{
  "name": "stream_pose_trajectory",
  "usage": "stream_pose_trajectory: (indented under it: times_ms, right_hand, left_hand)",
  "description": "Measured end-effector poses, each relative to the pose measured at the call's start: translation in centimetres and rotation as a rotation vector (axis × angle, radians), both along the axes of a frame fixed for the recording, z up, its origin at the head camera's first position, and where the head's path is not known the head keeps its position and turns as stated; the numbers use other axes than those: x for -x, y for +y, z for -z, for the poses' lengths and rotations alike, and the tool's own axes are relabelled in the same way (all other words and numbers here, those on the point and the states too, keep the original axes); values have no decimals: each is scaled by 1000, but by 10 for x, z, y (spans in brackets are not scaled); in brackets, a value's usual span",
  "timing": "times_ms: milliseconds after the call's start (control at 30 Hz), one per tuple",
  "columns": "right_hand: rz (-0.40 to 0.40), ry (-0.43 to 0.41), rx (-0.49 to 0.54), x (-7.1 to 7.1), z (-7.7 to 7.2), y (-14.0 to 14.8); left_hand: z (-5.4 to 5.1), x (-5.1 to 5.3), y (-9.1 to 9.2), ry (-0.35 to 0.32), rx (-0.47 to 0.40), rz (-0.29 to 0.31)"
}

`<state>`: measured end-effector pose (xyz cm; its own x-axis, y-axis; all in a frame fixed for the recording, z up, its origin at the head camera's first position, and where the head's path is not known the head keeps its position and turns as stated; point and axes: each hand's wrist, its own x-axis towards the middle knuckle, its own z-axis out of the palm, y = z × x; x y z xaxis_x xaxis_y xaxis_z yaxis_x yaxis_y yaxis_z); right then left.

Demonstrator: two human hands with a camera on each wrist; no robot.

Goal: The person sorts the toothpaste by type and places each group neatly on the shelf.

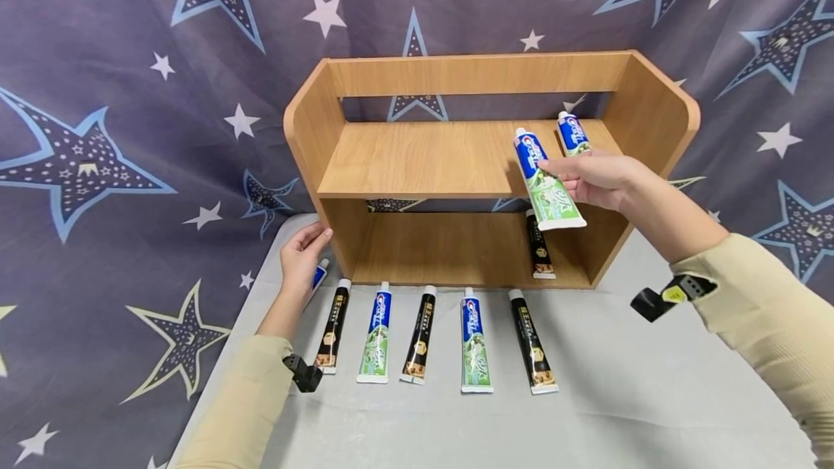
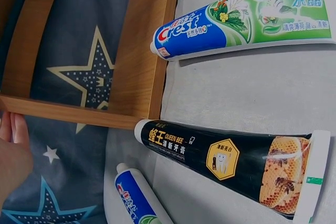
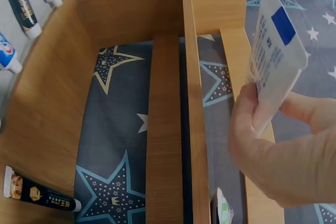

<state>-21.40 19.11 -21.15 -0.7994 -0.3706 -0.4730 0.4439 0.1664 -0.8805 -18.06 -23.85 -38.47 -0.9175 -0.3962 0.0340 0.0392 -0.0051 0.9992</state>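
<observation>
My right hand (image 1: 602, 178) pinches a blue, white and green Crest toothpaste tube (image 1: 550, 197) in front of the upper shelf, cap upward; the right wrist view shows its white printed back (image 3: 275, 59). A second Crest tube (image 1: 573, 132) lies on the upper shelf at the right, partly hidden by the hand. On the lower shelf at the right is a black toothpaste tube (image 1: 539, 248). My left hand (image 1: 302, 255) touches the left side panel of the wooden shelf (image 1: 309, 136) with its fingertips. In the left wrist view only a few fingers (image 2: 16, 129) show at the panel edge.
A row of alternating tubes lies before the shelf, including a black Queen Bee tube (image 2: 226, 163) and a Crest tube (image 1: 374, 339). At the left, another Crest tube (image 2: 137, 198) is partly behind the left hand. A star-patterned cloth (image 1: 85, 310) hangs behind the grey-covered table (image 1: 625, 389).
</observation>
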Motion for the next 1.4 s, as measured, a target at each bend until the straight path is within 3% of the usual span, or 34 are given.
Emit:
stream_pose_trajectory:
  times_ms: [200, 433, 633, 900, 1067, 1233, 1400]
  right_hand:
    - [137, -96, 54, 19, -6, -11]
    - [146, -87, 55, 41, -6, -19]
    - [257, -112, 56, 55, -6, -26]
    - [297, -5, -232, 66, 2, -31]
    - [296, 85, -307, 71, 7, -34]
    - [325, 222, -448, 70, 8, -37]
    - [331, 332, -656, 67, 8, -36]
  left_hand:
    - [1, -2, 0, -20, -6, -10]
    - [2, -4, 0, -24, -12, -9]
    - [1, -2, 0, -12, -7, -18]
    - [14, 10, -7, -17, -9, -28]
    - [21, 15, -8, 9, 24, -44]
    - [20, 15, -8, 10, 11, -38]
    - [8, 6, -3, 7, -8, -16]
